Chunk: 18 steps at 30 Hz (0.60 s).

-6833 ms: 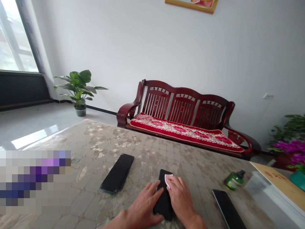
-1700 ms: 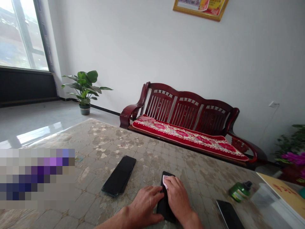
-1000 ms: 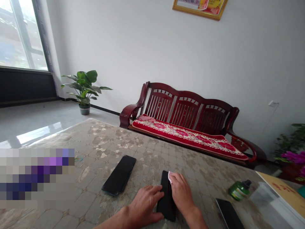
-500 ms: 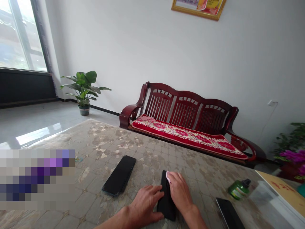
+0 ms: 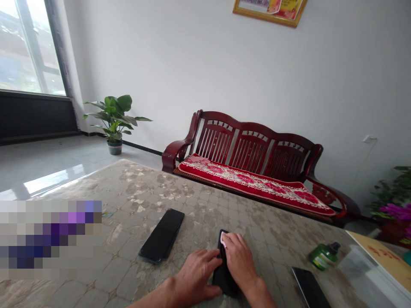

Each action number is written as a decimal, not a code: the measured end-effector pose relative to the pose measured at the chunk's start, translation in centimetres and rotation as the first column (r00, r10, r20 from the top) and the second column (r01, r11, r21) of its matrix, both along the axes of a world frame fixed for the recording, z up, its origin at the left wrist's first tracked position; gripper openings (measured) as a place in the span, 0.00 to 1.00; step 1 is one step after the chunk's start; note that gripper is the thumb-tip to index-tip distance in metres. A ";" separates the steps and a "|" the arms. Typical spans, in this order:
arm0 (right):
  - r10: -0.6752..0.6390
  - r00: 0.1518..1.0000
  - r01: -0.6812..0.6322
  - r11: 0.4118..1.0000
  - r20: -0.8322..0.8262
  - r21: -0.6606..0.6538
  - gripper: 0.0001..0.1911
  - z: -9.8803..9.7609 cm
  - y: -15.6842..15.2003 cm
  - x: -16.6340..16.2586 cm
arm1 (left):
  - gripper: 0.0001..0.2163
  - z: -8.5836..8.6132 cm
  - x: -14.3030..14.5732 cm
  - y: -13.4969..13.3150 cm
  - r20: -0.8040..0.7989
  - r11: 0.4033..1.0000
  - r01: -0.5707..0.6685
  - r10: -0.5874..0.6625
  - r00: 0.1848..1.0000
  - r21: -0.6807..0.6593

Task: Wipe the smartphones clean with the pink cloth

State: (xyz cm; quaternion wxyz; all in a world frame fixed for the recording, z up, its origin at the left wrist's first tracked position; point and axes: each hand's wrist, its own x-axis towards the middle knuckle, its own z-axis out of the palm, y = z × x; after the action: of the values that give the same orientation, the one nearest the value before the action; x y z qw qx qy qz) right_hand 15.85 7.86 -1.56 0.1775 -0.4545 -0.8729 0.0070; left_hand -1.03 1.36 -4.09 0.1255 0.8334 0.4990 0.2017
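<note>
A black smartphone (image 5: 221, 278) lies flat on the patterned tablecloth (image 5: 128, 273) in front of me. My left hand (image 5: 199, 273) holds its left edge, fingertips near the middle and thumb lower down. Over the phone's upper right side, my right hand (image 5: 239, 256) is closed on a small pale pink cloth (image 5: 223, 240), pressed against the screen. Most of the cloth is hidden under the fingers. To the left lies a second black smartphone (image 5: 162, 236), untouched. A third phone (image 5: 310, 287) rests at the right, partly cut off by the frame's bottom edge.
A green bottle with a black cap (image 5: 324, 256) lies on the right, beside a clear plastic box (image 5: 362, 269) and a yellowish box (image 5: 382, 252). Beyond the table stand a dark red wooden bench (image 5: 250, 145) and a potted plant (image 5: 114, 147). A blurred patch covers the left edge.
My right hand has shifted slightly left with the cloth, towards the phone's upper left edge. My left hand stays on the phone's left side.
</note>
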 end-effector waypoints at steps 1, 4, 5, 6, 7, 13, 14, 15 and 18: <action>-0.008 1.000 0.008 1.000 0.007 0.007 0.18 0.1 0.3 -0.3 | 0.24 0.0 0.0 0.0 0.001 1.000 0.001 -0.001 1.000 0.000; 0.002 1.000 -0.002 1.000 0.014 0.012 0.17 0.2 0.2 -0.4 | 0.23 0.1 0.1 0.0 0.014 1.000 0.001 -0.001 1.000 0.005; 0.015 1.000 -0.015 1.000 0.011 0.006 0.17 0.2 -0.1 -0.2 | 0.23 0.1 0.1 0.0 0.018 1.000 0.001 -0.002 1.000 0.007; 0.032 0.999 -0.032 0.999 0.006 -0.003 0.18 0.2 -0.5 0.1 | 0.22 0.1 0.1 0.1 0.023 1.000 0.003 -0.004 1.000 0.007; 0.051 0.999 -0.051 0.999 0.000 -0.014 0.18 0.1 -1.0 0.4 | 0.22 0.0 0.1 0.1 0.027 1.000 0.007 -0.007 1.000 0.006; 0.057 0.998 -0.057 0.998 -0.002 -0.016 0.20 0.0 -1.2 1.6 | 0.22 -0.1 0.0 0.0 0.033 1.000 0.000 0.000 0.999 0.017; 0.033 0.999 -0.033 0.999 0.003 -0.008 0.20 0.1 -0.7 1.4 | 0.22 0.0 0.0 -0.1 0.028 1.000 -0.004 0.004 1.000 0.015; 0.013 1.000 -0.013 1.000 0.007 0.000 0.21 0.2 -0.2 1.3 | 0.23 0.0 0.0 -0.1 0.024 1.000 -0.005 0.005 1.000 0.012; -0.011 1.000 0.011 1.000 0.005 0.015 0.21 0.4 0.6 0.9 | 0.23 0.0 0.0 -0.1 0.027 1.000 -0.008 0.007 1.000 0.008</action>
State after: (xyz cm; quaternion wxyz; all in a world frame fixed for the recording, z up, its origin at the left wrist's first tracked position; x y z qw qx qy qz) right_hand 16.74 8.46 -1.16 0.1786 -0.4579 -0.8709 -0.0015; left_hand -1.01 1.24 -4.08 0.1280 0.8293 0.4995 0.2153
